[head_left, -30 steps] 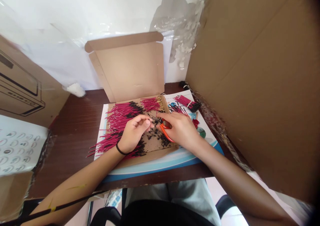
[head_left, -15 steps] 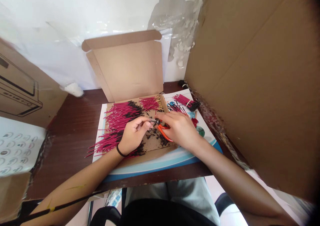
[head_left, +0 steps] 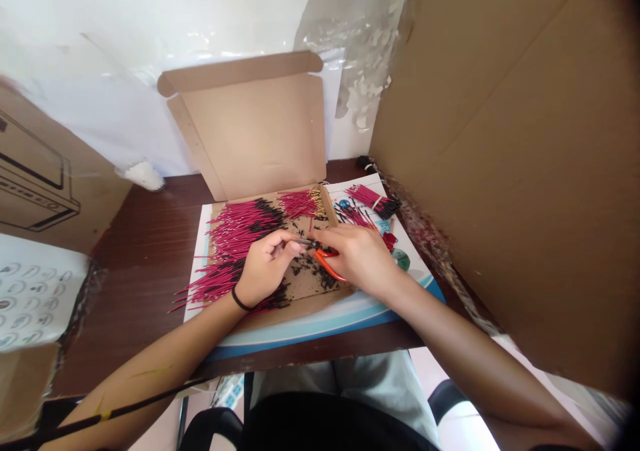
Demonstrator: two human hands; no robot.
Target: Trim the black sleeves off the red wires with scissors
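Over an opened flat cardboard box [head_left: 320, 296], my right hand [head_left: 364, 254] is closed around orange-handled pliers [head_left: 327, 264]. Their dark jaws point left and reach the fingertips of my left hand [head_left: 265, 264]. Thumb and forefinger of that left hand are pinched together; what is between them is too small to make out. Left of the hands lie many crimson wires with black ends [head_left: 245, 228] in rough rows. A smaller group of crimson wires with gold-coloured tips [head_left: 299, 203] is at the back. Small black scraps [head_left: 327, 279] litter the box floor under the pliers.
The box lid [head_left: 260, 131] leans up against the wall. Right of the box, a banded wire bundle [head_left: 373, 199] and loose wires lie on a printed sheet [head_left: 425, 291]. Tall cardboard [head_left: 510, 171] borders the right side, a carton [head_left: 45, 171] the left. The brown table [head_left: 135, 258] lies beneath.
The view has shifted slightly. Both hands keep nearly the same pose, with the pliers' jaws still at the left fingertips.
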